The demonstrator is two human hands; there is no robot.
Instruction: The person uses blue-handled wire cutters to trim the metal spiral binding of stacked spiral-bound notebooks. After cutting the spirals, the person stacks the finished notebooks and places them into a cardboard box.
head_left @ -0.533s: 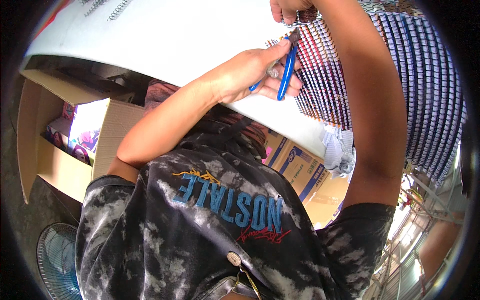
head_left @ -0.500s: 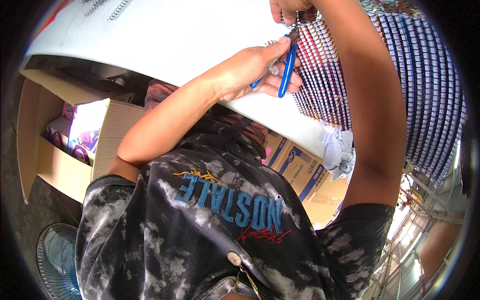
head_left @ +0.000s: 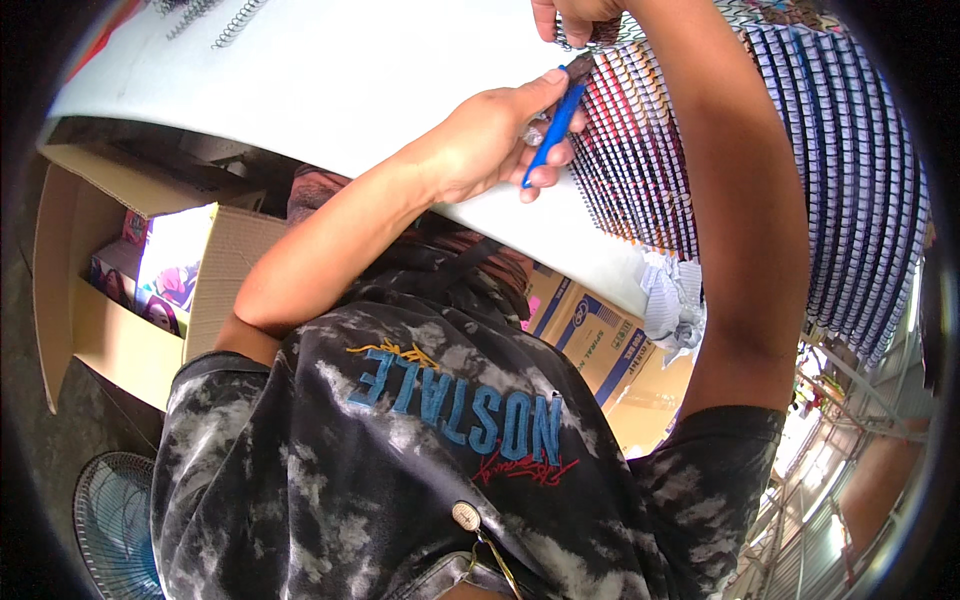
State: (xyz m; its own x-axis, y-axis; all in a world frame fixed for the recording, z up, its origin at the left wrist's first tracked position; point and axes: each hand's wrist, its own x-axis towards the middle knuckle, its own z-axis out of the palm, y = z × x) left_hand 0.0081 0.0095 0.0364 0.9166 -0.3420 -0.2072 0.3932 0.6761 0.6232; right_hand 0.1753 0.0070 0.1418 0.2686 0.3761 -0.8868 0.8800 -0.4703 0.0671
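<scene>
Head view: both hands work near the upper edge, over a white surface.
Left grip: the left grip is wrapped around blue-handled pliers, thumb along the upper part, fingers curled about the handles.
Pliers: they lie within that grip, tilted, dark jaws pointing up and slightly right toward the other hand; whether the jaws meet is too small to tell.
Right grip: the right grip, partly cut off by the frame, has its fingers bent down at a dark wire coil (how firmly it pinches, if at all, I cannot tell).
Coil: just below the right fingers, near the jaw tips, at the upper end of a spiral-bound stack.
Stack: immediately right of the pliers, rows of dark loops over pale page edges; the right forearm crosses above it, and a second spiral-bound stack shows beyond that arm.
Near edge: the surface's rim slants from far left down to the right, under the left forearm; an open box and a carton sit below it.
Open room: a broad white stretch left of the pliers, reaching toward loose springs in the upper left; rightward the stack closes in.
</scene>
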